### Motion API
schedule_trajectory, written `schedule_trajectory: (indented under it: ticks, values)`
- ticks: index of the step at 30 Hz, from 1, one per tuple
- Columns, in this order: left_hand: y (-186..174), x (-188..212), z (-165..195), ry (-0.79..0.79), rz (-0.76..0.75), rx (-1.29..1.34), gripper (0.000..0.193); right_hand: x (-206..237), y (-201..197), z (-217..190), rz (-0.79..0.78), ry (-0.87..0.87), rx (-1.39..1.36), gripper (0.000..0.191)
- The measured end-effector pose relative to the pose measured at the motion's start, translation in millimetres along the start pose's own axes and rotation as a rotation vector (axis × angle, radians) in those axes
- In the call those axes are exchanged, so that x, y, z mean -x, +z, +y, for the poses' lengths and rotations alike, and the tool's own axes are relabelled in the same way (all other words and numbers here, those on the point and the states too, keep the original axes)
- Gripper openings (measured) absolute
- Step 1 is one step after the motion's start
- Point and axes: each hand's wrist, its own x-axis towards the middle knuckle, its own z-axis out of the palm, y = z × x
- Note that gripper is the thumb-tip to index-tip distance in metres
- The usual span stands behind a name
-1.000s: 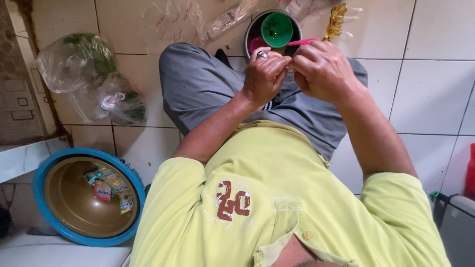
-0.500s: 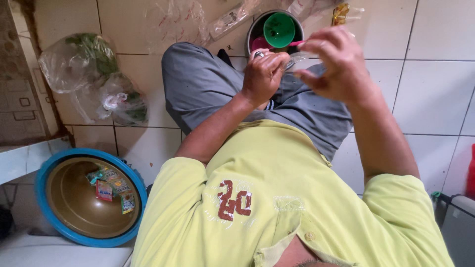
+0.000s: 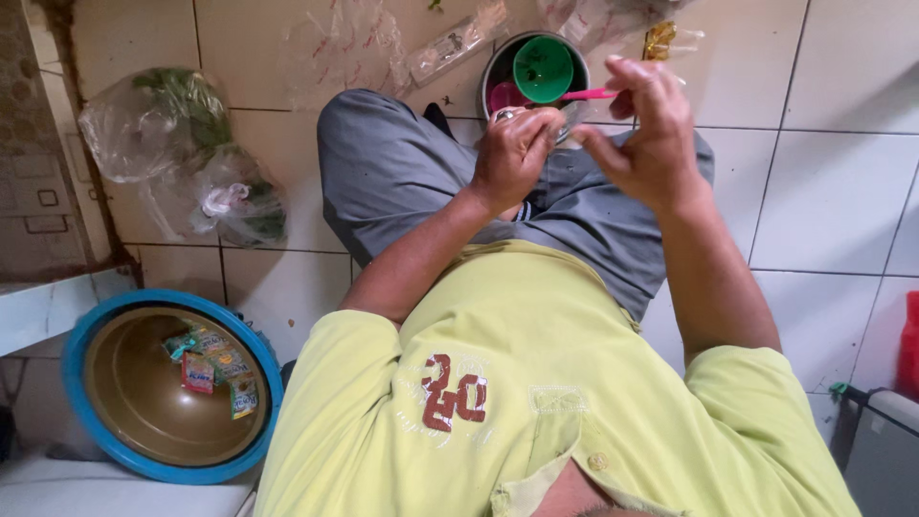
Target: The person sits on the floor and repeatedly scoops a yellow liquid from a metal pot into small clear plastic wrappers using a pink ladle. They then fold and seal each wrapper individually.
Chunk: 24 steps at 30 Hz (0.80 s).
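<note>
A thin clear plastic bag [image 3: 574, 120] stretches taut between both sets of fingertips (crinkled, see-through), just beneath a pink spoon handle [image 3: 589, 94].

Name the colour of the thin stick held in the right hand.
Pink: the thin stick in the right hand, seen in the head view.

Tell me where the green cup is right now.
In the head view the green cup sits at the top centre, inside a metal pot on the tiled floor, just beyond the left hand.

White tiled floor [image 3: 833, 191] with dark grout lines, daylight — grimy wall edge [image 3: 38, 191] at left
</note>
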Motion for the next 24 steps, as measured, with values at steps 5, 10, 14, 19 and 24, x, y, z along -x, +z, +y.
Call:
schedule_trajectory:
  ticks: [5,10,14,19,24]
  values:
    - [-8,-8,4,0.113,-0.092,-0.038,0.029,2,11,3,-0.104,-0.041,0.118,0.004]
    - [-41,-29,2,-0.067,-0.139,0.086,0.051,-12,-9,14,-0.177,-0.002,0.173,0.011]
    - [-40,-44,-7,0.115,-0.185,-0.017,0.047,-30,-13,13,-0.172,-0.034,0.102,0.012]
    - [6,-49,-8,0.171,-0.073,0.113,0.044,-49,2,8,-0.094,0.073,0.031,0.012]
    - [12,-46,5,0.066,-0.062,0.263,0.024,-39,10,14,-0.061,0.058,-0.058,0.013]
